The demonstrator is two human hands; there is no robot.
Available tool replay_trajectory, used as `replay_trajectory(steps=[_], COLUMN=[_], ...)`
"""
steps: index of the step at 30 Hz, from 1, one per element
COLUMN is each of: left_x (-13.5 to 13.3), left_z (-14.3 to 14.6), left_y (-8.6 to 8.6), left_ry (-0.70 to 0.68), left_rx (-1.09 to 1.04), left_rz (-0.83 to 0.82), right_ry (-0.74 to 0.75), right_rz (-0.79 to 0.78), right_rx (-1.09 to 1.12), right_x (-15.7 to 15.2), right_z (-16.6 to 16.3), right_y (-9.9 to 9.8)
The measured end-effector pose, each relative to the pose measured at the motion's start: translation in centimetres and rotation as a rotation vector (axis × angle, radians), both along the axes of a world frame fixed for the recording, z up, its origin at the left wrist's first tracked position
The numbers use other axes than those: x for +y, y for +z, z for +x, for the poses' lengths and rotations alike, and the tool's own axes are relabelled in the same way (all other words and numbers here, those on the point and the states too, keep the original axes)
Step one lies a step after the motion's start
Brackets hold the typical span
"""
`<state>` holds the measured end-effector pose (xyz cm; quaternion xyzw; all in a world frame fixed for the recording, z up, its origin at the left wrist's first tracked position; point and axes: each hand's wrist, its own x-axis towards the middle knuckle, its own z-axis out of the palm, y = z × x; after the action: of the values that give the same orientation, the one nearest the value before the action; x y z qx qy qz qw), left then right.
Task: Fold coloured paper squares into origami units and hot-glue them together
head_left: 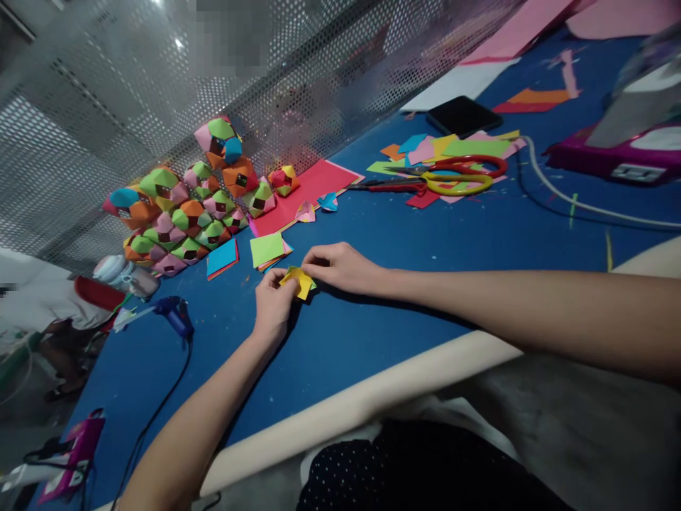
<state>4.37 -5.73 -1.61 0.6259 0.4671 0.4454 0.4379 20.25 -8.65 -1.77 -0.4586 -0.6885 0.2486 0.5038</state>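
Between my hands, just above the blue table (362, 333), is a small folded paper piece (303, 284), yellow with some green at its edges. My left hand (274, 301) pinches it from the left, thumb on the yellow face. My right hand (340, 266) has its fingertips closed at the upper right edge of the same piece. Just beyond my hands lies a stack of paper squares (267, 248), green on top. A second stack, blue on top (222, 258), sits to its left. A folded pink piece (306, 212) and a folded blue piece (328, 202) lie farther back.
Several paper balls (186, 213) are piled against the perforated metal panel (298, 85). Scissors (457, 177) rest on coloured paper scraps near a phone (464, 116). A blue glue gun (175, 316) with a cord lies left, near a jar (138, 279). A person (64, 312) sits beyond.
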Motion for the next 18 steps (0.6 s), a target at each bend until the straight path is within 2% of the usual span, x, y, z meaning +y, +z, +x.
replay_trajectory(steps=[4,9,15,18], left_x=[-0.06,-0.04,0.41,0.27], left_z=[0.05,0.08,-0.34,-0.41], left_y=[-0.02,-0.10,-0.45,-0.46], left_ry=[-0.006,-0.017,0.082,0.074], left_rx=[-0.007,-0.011,-0.143,-0.150], left_rz=[0.001,0.002,0.067,0.082], right_ry=[0.003,-0.015,-0.017,-0.023], right_rz=[-0.055,-0.041,-0.081,-0.045], right_rx=[-0.064,-0.102,-0.250,-0.297], right_x=[-0.11,-0.18,-0.32,-0.30], right_z=[0.06,0.20,0.17,-0.22], right_y=[0.22,0.33,0.15,-0.06])
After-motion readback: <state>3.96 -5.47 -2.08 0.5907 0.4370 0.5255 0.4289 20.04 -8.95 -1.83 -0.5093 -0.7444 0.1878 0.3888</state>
